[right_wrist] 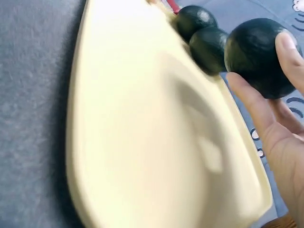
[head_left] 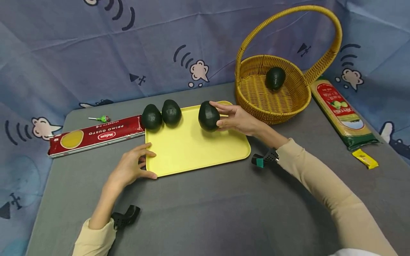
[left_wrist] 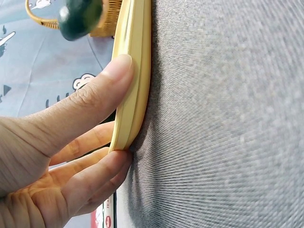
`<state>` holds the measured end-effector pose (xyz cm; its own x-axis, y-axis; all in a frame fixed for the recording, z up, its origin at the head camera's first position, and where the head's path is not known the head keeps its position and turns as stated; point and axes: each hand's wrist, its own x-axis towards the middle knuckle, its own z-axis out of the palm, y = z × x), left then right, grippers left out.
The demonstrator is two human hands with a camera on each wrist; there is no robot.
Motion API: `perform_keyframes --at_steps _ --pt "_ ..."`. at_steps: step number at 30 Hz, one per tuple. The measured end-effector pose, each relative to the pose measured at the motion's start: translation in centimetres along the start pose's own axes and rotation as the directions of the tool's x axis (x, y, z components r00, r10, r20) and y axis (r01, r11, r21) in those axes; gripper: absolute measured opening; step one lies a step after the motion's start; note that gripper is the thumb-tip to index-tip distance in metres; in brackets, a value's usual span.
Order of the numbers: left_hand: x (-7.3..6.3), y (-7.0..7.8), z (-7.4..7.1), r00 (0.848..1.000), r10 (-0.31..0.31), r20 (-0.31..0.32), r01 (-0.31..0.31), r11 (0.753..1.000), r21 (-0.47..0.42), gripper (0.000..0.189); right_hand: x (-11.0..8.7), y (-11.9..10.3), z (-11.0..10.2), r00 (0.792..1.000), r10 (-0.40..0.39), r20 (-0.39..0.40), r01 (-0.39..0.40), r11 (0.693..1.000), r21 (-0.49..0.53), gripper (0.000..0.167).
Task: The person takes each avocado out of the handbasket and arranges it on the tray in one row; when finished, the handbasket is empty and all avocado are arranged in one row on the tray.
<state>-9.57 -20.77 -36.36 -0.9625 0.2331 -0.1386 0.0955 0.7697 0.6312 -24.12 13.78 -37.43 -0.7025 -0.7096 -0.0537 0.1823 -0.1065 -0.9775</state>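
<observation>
My right hand [head_left: 237, 119] holds a dark green avocado [head_left: 209, 116] above the far right part of a yellow tray [head_left: 198, 153]. In the right wrist view the thumb lies on one side of this avocado [right_wrist: 259, 57] and the fingers on the other. At the tray's near left corner, my left hand [head_left: 132, 163] grips the rim, thumb on the front edge and fingers round the left side, as the left wrist view shows. Two more avocados, one [head_left: 152, 117] at the far left corner and one [head_left: 171, 112] beside it, sit side by side on the tray.
Behind the tray on the right stands a wicker basket [head_left: 256, 113] with a tall handle and one avocado [head_left: 275, 78] inside. A red spaghetti box [head_left: 96, 136] and a lollipop [head_left: 101, 118] lie left; a pasta bag [head_left: 341, 110] and yellow wrapped packet [head_left: 365, 159] lie right.
</observation>
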Motion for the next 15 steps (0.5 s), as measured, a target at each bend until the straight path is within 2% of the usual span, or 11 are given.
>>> perform_keyframes --at_steps 7,15 --pt "0.0 0.1 -0.1 1.0 -0.01 0.011 0.01 1.0 -0.01 0.061 2.1 0.8 0.3 0.996 0.083 0.042 -0.083 0.997 0.001 0.069" --pt "0.0 0.0 0.0 1.0 0.015 0.001 -0.015 1.0 0.01 0.06 4.2 0.7 0.0 0.991 0.134 0.012 -0.134 0.991 -0.003 0.067"
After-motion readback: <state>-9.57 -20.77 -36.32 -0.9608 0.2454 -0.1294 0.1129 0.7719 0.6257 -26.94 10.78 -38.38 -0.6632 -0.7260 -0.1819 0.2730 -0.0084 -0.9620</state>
